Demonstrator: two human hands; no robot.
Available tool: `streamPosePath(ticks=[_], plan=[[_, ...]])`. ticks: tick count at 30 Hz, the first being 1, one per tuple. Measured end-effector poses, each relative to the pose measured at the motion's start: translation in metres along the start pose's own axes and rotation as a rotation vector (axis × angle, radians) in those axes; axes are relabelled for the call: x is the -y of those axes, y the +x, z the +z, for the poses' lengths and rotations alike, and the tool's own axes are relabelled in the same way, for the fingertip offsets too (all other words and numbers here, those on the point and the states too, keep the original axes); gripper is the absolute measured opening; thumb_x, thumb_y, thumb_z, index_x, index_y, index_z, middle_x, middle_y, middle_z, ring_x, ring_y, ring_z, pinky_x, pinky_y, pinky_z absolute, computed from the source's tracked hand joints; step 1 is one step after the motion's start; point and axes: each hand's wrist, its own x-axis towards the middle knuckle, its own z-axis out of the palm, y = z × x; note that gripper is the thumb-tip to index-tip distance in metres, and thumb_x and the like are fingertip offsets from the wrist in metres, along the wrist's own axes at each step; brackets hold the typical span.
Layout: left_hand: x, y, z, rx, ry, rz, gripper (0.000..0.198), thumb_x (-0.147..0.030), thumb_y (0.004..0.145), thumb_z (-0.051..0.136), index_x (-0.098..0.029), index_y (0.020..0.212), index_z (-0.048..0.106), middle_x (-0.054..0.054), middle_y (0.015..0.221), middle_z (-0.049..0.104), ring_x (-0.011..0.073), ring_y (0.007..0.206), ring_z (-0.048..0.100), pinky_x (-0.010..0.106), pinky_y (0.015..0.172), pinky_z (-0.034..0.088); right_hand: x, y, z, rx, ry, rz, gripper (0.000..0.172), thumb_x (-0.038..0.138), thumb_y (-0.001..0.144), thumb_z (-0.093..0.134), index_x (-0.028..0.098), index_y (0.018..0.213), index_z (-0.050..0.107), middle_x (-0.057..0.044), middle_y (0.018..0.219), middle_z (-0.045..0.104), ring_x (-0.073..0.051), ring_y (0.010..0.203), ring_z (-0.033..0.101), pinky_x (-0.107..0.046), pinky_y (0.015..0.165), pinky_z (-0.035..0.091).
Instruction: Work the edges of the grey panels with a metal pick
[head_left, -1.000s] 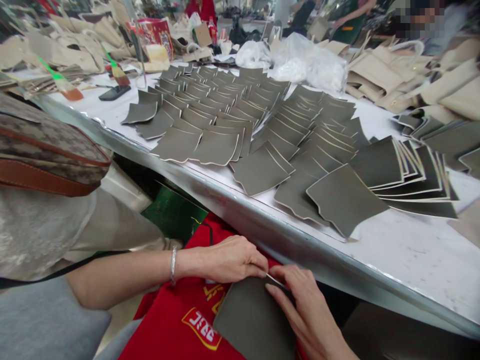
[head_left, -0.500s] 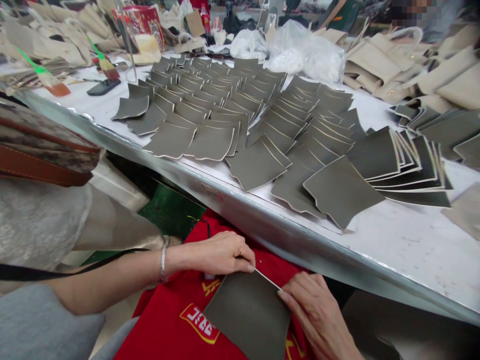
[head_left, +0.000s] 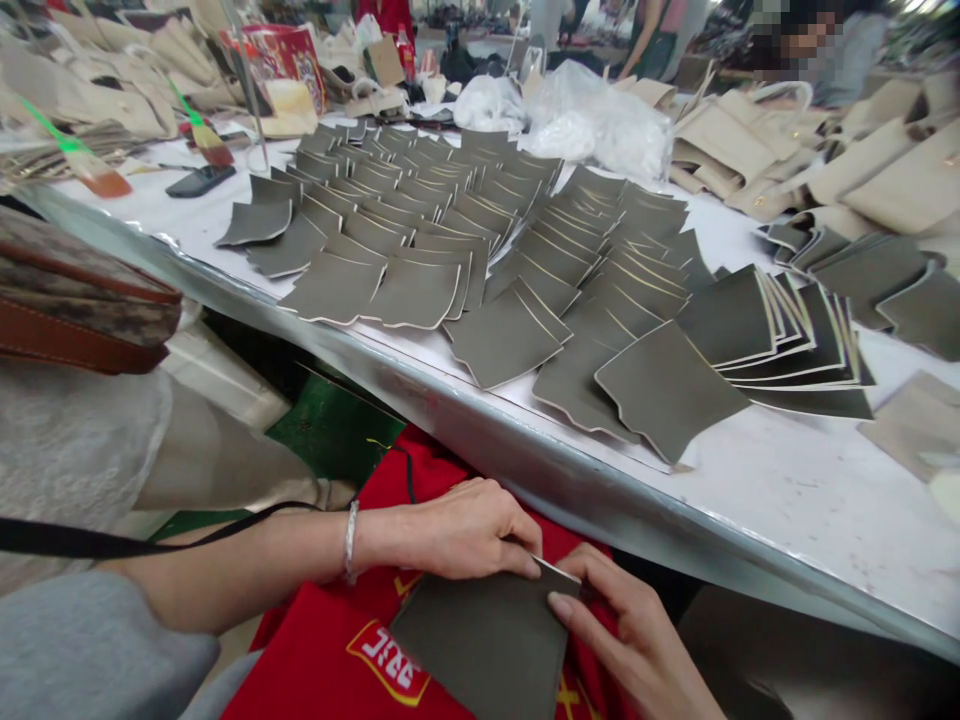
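A dark grey-green leather panel (head_left: 487, 640) with a pale cut edge lies over the red cloth (head_left: 322, 640) on my lap. My left hand (head_left: 480, 535) is closed on its upper edge, thumb and fingers pinching near the middle. At the panel's right corner my right hand (head_left: 619, 620) grips with the thumb on top and the fingers behind. The panel's lower end runs out of the picture. Many similar leather panels (head_left: 525, 330) lie overlapped in rows on the white-covered table in front of me.
The table's metal edge (head_left: 480, 450) runs diagonally just beyond my hands. Glue brushes (head_left: 86, 165) and a black phone (head_left: 201, 181) lie at left. Clear plastic bags (head_left: 600, 115) and beige bag pieces (head_left: 750, 140) sit at the back. A person (head_left: 82, 440) is close on the left.
My left hand has slid right along the panel's upper edge, closer to my right hand. My right thumb has shifted onto the panel's face near the corner. The view has moved slightly.
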Motion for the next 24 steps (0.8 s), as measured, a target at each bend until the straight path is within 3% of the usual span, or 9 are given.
streamPosePath(ticks=[4,11,16,24], plan=[[-0.004,-0.001,0.000,-0.031,0.046,0.008,0.011,-0.022,0.084,0.065,-0.018,0.074,0.068,-0.005,0.057,0.051,0.0086,0.057,0.051,0.017,0.054,0.032,0.004,0.001,0.000,-0.054,-0.008,0.081,0.037,0.048,0.093,0.048,0.020,0.069,0.052,0.002,0.069,0.052,-0.013,0.064,0.048,-0.024,0.060,0.037],[-0.002,-0.002,-0.002,-0.020,0.015,0.003,0.012,-0.021,0.084,0.064,-0.017,0.073,0.067,-0.005,0.059,0.053,0.0082,0.059,0.052,0.015,0.058,0.034,0.004,0.004,0.003,-0.100,-0.052,0.025,0.037,0.045,0.095,0.047,0.020,0.067,0.048,0.004,0.064,0.048,-0.011,0.060,0.046,-0.022,0.057,0.033],[-0.001,0.002,0.000,0.004,-0.049,0.040,0.006,-0.016,0.083,0.064,-0.018,0.085,0.070,-0.004,0.070,0.062,0.0096,0.068,0.057,0.015,0.061,0.037,0.002,0.004,0.008,-0.144,-0.037,0.018,0.040,0.044,0.095,0.046,0.020,0.064,0.044,0.004,0.062,0.042,-0.010,0.058,0.043,-0.023,0.055,0.031],[0.000,0.011,0.006,-0.094,-0.157,0.022,0.007,-0.020,0.083,0.064,-0.016,0.079,0.070,-0.005,0.063,0.056,0.0090,0.064,0.054,0.016,0.060,0.034,0.000,0.007,0.015,-0.318,0.026,0.048,0.040,0.045,0.095,0.044,0.020,0.065,0.047,0.003,0.064,0.047,-0.011,0.059,0.046,-0.022,0.056,0.035]])
